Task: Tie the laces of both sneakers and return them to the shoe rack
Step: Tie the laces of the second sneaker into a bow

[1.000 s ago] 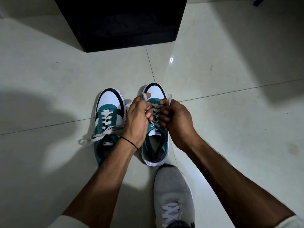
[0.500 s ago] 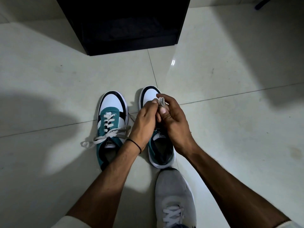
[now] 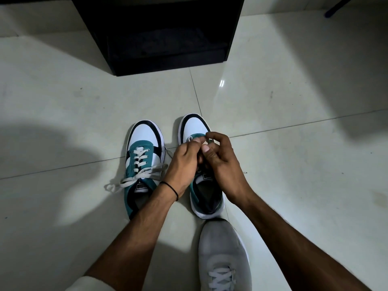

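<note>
Two teal, white and black sneakers stand side by side on the tiled floor, toes pointing away from me. The left sneaker [image 3: 144,156] has its white laces lying loose, trailing off to the left. Over the right sneaker [image 3: 194,127] both my hands meet. My left hand [image 3: 181,164] and my right hand [image 3: 220,162] pinch the right sneaker's white lace [image 3: 190,138] between fingertips, close together above the tongue. Most of that shoe's lacing is hidden under my hands. The black shoe rack [image 3: 159,32] stands on the floor ahead.
My own foot in a grey sneaker [image 3: 222,255] rests on the floor just behind the right sneaker. Pale glossy floor tiles [image 3: 294,164] spread all around. A dark object's leg [image 3: 336,7] shows at the top right corner.
My hands, apart with a lace end in each a second ago, have come together over the right sneaker and now work the lace at its front. The left sneaker has not moved.
</note>
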